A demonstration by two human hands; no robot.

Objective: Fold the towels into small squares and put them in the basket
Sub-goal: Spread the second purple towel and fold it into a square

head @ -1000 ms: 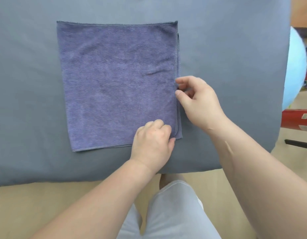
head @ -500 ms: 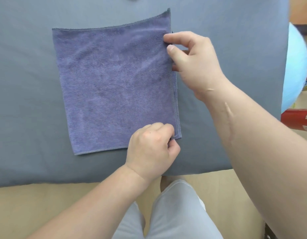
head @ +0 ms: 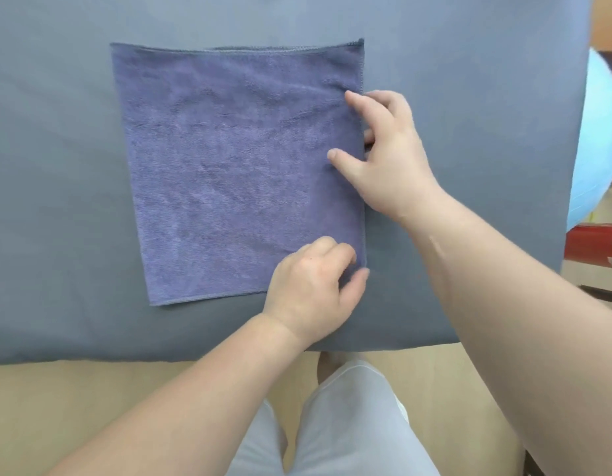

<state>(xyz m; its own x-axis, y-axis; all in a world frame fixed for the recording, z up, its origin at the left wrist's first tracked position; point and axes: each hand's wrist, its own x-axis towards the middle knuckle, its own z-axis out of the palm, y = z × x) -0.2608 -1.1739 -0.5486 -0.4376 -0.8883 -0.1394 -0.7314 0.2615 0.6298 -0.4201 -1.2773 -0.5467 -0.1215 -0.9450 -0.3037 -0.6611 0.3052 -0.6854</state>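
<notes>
Head view, nearest zone: the person's legs in light grey trousers (head: 345, 424) stand over a beige floor (head: 91, 407), directly in front of the near edge of the worktop (head: 57, 166). A smooth grey cloth covers the worktop.

Middle zone: both bare forearms reach forward over the near edge. The left hand (head: 311, 283) is at the near right corner of the towel (head: 229, 166). Its fingers are curled on top of the fabric and its thumb lies just outside the corner, so the corner is pinched between them.

The towel is purple, lies flat on the worktop cover and is roughly square. Its near edge runs slightly aslant. Stitched hems show along the far edge and the right edge, and a second layer is visible at the far edge.

Further out, the right hand (head: 387, 156) is at the right edge of the towel, about halfway along it. Forefinger and thumb are spread on the top surface; the other fingers are curled at the hem, one showing just beside the edge. The hand holds this edge.

Far right, beyond the worktop: a pale blue ball (head: 596, 149) and, nearer than it, a red box (head: 596, 242). Both are well apart from the towel.
</notes>
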